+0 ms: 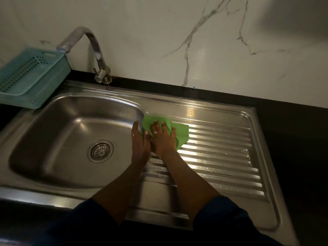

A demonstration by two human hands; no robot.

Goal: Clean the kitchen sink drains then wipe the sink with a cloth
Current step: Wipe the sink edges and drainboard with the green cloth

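Note:
A green cloth lies on the ribbed steel drainboard, just right of the sink bowl. My right hand presses flat on the cloth with fingers spread; a ring shows on one finger. My left hand rests edge-on along the bowl's right rim, fingers straight and together, touching the cloth's left edge. The round drain strainer sits in the bowl's bottom, uncovered.
A curved chrome tap stands behind the bowl, its spout turned left. A teal perforated basket sits at the bowl's back left corner. A marble wall rises behind a black counter strip. Water drops dot the drainboard.

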